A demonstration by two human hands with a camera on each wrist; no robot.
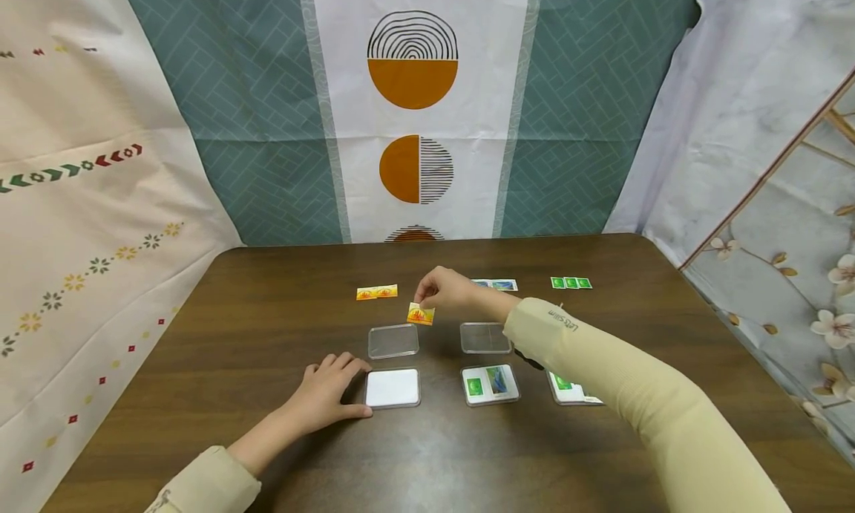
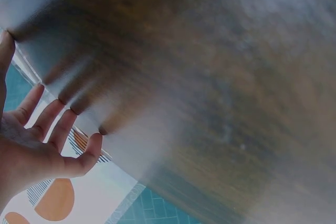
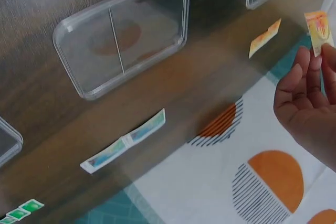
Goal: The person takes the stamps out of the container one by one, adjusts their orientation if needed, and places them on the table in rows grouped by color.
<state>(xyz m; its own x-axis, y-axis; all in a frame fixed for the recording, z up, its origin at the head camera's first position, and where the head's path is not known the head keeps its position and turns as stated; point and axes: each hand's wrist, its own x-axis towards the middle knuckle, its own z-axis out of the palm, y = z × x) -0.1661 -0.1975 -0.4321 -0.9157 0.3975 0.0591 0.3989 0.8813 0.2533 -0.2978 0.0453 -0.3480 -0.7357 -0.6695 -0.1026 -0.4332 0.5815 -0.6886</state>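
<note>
Between thumb and fingers my right hand [image 1: 446, 289] pinches a small orange-and-yellow stamp [image 1: 421, 314], raised above the table; it also shows in the right wrist view, with the stamp [image 3: 318, 30] upright. My left hand [image 1: 327, 390] rests on the table, its spread fingers and thumb at the left edge of a clear case with a blank white card [image 1: 392, 388]. Behind that case lies a transparent lid [image 1: 392, 341]. Farther back is a pair of orange stamps [image 1: 377, 292].
Another clear lid [image 1: 485, 338] lies right of the first. A case with green and blue stamps [image 1: 490, 384] sits nearer, and another case [image 1: 566, 389] is partly hidden by my right sleeve. Blue landscape stamps [image 1: 504, 284] and green stamps [image 1: 571, 283] lie at the back.
</note>
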